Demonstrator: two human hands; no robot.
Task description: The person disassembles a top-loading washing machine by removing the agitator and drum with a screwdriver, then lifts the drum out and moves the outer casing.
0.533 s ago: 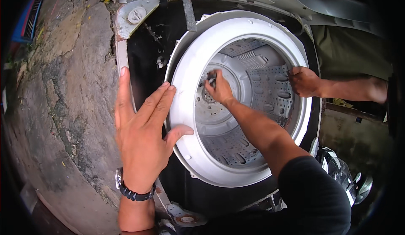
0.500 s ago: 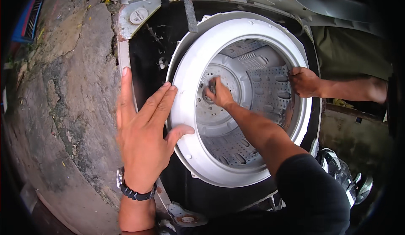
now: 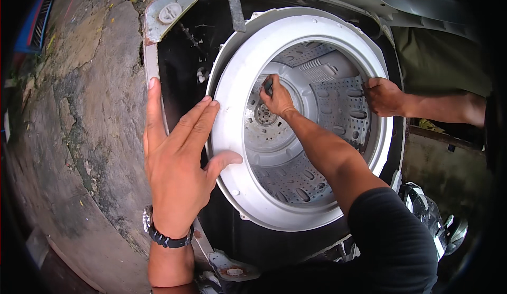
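Note:
An open washing machine shows its white balance ring (image 3: 228, 104) around a perforated metal drum (image 3: 338, 109). My left hand (image 3: 182, 162) lies open against the ring's left side, its thumb on the white rim and its fingers spread toward the cabinet edge. Deep inside the drum, my right hand (image 3: 279, 98) is closed around a short dark cylindrical object (image 3: 269, 86). Its exact kind cannot be made out. Just below that hand sits the round central hub (image 3: 265, 114) of the drum's bottom, apart from the dark object.
Another person's hand (image 3: 383, 97) grips the ring's right side. A grey strap (image 3: 236, 6) hangs over the cabinet at the top. Cracked concrete (image 3: 68, 119) lies to the left. Part of a motorcycle (image 3: 428, 215) stands at lower right.
My right hand has lifted up from the hub with the dark object, which leaves the hub in sight. My left hand still rests on the ring.

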